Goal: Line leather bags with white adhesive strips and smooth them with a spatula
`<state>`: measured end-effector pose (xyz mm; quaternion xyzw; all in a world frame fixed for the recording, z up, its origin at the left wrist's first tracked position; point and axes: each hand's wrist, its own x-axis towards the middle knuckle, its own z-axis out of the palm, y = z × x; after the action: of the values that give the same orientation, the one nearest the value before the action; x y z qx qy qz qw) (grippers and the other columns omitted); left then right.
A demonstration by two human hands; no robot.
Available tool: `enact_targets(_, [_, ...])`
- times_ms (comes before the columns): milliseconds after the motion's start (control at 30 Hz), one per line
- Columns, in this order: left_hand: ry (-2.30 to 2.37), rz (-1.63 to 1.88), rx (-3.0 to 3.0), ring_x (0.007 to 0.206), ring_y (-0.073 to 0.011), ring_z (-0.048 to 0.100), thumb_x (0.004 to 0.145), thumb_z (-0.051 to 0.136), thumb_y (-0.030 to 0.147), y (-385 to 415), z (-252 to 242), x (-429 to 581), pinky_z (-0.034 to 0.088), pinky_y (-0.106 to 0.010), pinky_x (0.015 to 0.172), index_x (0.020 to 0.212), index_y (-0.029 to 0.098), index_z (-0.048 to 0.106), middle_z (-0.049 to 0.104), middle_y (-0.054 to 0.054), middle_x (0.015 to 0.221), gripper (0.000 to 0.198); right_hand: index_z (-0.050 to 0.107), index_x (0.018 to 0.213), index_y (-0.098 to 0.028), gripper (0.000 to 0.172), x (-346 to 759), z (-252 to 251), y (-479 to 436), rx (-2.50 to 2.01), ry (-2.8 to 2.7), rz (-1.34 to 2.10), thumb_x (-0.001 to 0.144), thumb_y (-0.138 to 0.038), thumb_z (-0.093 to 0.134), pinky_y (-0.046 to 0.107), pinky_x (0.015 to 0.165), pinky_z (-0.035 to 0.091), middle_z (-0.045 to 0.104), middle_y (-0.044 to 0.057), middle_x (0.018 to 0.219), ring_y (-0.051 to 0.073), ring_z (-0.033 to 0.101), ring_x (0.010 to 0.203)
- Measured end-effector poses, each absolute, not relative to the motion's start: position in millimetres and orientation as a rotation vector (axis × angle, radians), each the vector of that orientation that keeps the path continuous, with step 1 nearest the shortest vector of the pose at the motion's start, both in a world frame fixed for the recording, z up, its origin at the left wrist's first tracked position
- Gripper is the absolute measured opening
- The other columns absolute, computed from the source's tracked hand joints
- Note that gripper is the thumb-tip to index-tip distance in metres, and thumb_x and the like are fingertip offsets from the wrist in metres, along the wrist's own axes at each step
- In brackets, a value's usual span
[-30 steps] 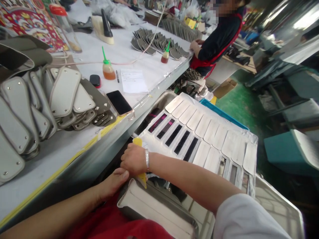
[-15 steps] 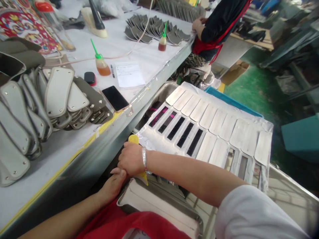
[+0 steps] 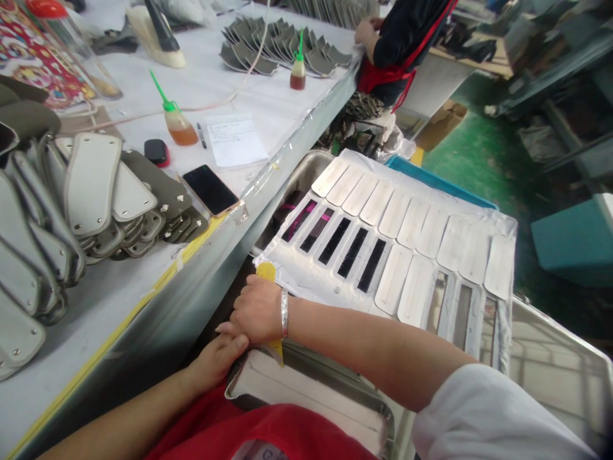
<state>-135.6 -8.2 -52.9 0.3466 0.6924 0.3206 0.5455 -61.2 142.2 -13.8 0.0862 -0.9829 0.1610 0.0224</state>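
Observation:
My right hand, with a silver bracelet at the wrist, is closed around a flat yellow piece with a rounded upper end. Its narrow lower end shows below the hand. My left hand meets the right one, thumb against its fingers. The left fingers are curled and mostly hidden, so what they grip cannot be made out. Just below both hands, a pale pink-white piece with a dark grey border lies against my red apron.
Grey-white panels with metal studs are piled on the table at left. A phone, paper and glue bottle lie beyond. At right, a slotted white board bears pale strips. A co-worker stands farther off.
The view has shifted slightly, so the table and its things sit farther left and a little higher. Both hands keep their grip together, lower in the picture.

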Motion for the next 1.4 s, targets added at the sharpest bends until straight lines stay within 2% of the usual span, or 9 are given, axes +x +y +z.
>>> enact_targets(233, [1.194, 0.758, 0.712, 0.097, -0.025, 0.059, 0.072, 0.063, 0.045, 12.6, -32.3, -135.3, 0.047, -0.036, 0.086, 0.108, 0.014, 0.06, 0.067, -0.007, 0.101, 0.048, 0.066, 0.061, -0.017, 0.054, -39.5, -25.8, 133.3, -0.061, -2.966, 0.493, 0.092, -0.046, 0.033, 0.034, 0.062, 0.025, 0.063, 0.004, 0.059, 0.015, 0.049, 0.056])
enact_targets(467, [1.082, 0.598, 0.819, 0.094, -0.0239, 0.061, 0.069, 0.068, 0.024, 40.5, -14.4, -137.0, 0.047, -0.034, 0.085, 0.094, 0.014, 0.068, 0.07, -0.004, 0.096, 0.027, 0.057, 0.064, -0.017, 0.043, -18.8, -26.5, 125.6, -0.39, -2.938, 0.544, 0.092, -0.039, 0.033, 0.035, 0.061, 0.026, 0.061, 0.004, 0.061, 0.016, 0.048, 0.056])
enact_targets(567, [1.119, 0.602, 0.836, 0.096, -0.0233, 0.061, 0.064, 0.071, 0.019, 46.0, -17.4, -130.6, 0.048, -0.032, 0.084, 0.098, 0.016, 0.066, 0.068, -0.003, 0.103, 0.035, 0.054, 0.065, -0.017, 0.039, -8.5, -23.5, 126.0, -0.464, -2.945, 0.564, 0.092, -0.038, 0.035, 0.035, 0.061, 0.027, 0.06, 0.004, 0.06, 0.015, 0.048, 0.055])
enact_targets(700, [1.172, 0.716, 0.934, 0.096, -0.0222, 0.06, 0.061, 0.075, 0.023, 43.6, -27.3, -121.9, 0.049, -0.031, 0.083, 0.105, 0.018, 0.06, 0.066, -0.002, 0.106, 0.046, 0.054, 0.072, -0.017, 0.037, 3.3, -16.1, 122.3, -0.585, -2.992, 0.513, 0.092, -0.04, 0.034, 0.036, 0.061, 0.031, 0.059, 0.004, 0.06, 0.016, 0.051, 0.053])
enact_targets(833, [1.208, 0.733, 1.026, 0.112, -0.0262, 0.052, 0.062, 0.076, 0.036, 30.5, -36.0, -130.2, 0.039, -0.036, 0.097, 0.126, 0.021, 0.047, 0.058, -0.005, 0.123, 0.071, 0.057, 0.087, -0.018, 0.033, 25.9, -3.0, 117.2, -0.705, -3.117, 0.394, 0.092, -0.04, 0.033, 0.033, 0.057, 0.035, 0.062, 0.004, 0.064, 0.018, 0.056, 0.053])
enact_targets(1033, [1.001, 0.794, 0.51, 0.12, -0.0265, 0.046, 0.085, 0.033, 0.06, -2.6, -29.8, -151.3, 0.03, -0.04, 0.104, 0.123, 0.019, 0.053, 0.056, -0.008, 0.126, 0.06, 0.059, 0.104, -0.024, 0.028, 104.6, 42.6, 95.7, -1.271, -3.203, 0.272, 0.092, -0.032, 0.034, 0.027, 0.053, 0.036, 0.065, 0.007, 0.078, 0.019, 0.061, 0.061])
enact_targets(1100, [0.976, 0.828, 0.507, 0.121, -0.0255, 0.046, 0.084, 0.041, 0.057, -9.7, -27.2, -153.3, 0.03, -0.037, 0.104, 0.12, 0.019, 0.056, 0.058, -0.007, 0.125, 0.054, 0.059, 0.107, -0.02, 0.033, 125.5, 58.8, 81.6, -1.452, -3.095, 0.398, 0.093, -0.032, 0.032, 0.027, 0.054, 0.037, 0.066, 0.01, 0.081, 0.02, 0.062, 0.066])
enact_targets(1233, [1.044, 0.811, 0.705, 0.115, -0.0242, 0.051, 0.078, 0.057, 0.048, -11.7, -26.8, -153.6, 0.036, -0.035, 0.099, 0.121, 0.019, 0.055, 0.06, -0.007, 0.121, 0.051, 0.063, 0.085, -0.015, 0.048, 148.6, 79.4, 53.2, -1.616, -2.599, 1.064, 0.094, -0.041, 0.024, 0.026, 0.06, 0.04, 0.065, 0.008, 0.077, 0.016, 0.059, 0.069])
enact_targets(1400, [1.244, 0.782, 0.782, 0.097, -0.0234, 0.06, 0.071, 0.064, 0.049, -9.3, -27.3, -159.0, 0.046, -0.029, 0.08, 0.113, 0.017, 0.061, 0.069, -0.006, 0.101, 0.053, 0.059, 0.079, -0.012, 0.031, 155.7, 79.4, 20.3, -1.441, -2.139, 1.693, 0.079, -0.043, 0.055, 0.02, 0.054, 0.036, 0.059, 0.001, 0.071, 0.01, 0.048, 0.062])
